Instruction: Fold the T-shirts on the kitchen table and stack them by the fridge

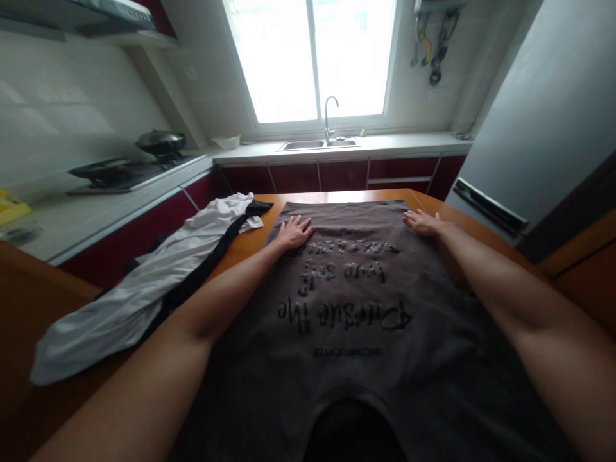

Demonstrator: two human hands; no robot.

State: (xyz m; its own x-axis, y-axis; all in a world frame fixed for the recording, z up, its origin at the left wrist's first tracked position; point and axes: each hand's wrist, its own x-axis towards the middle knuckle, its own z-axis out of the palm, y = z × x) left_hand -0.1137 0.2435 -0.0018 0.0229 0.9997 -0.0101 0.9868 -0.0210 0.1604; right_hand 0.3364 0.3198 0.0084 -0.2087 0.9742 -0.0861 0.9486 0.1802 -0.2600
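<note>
A dark grey T-shirt [356, 333] with black lettering lies spread flat on an orange-brown table [29, 321], its collar nearest me. My left hand [293, 232] rests flat on the shirt's far left part, fingers spread. My right hand [423, 222] lies flat near the shirt's far right edge, fingers stretched out. Neither hand holds anything.
A white and black garment [144, 289] lies crumpled on the table's left side. Beyond are a counter with a hob and pan [161, 142], a sink with tap [330, 128] under a bright window, and a grey fridge [539, 128] at right.
</note>
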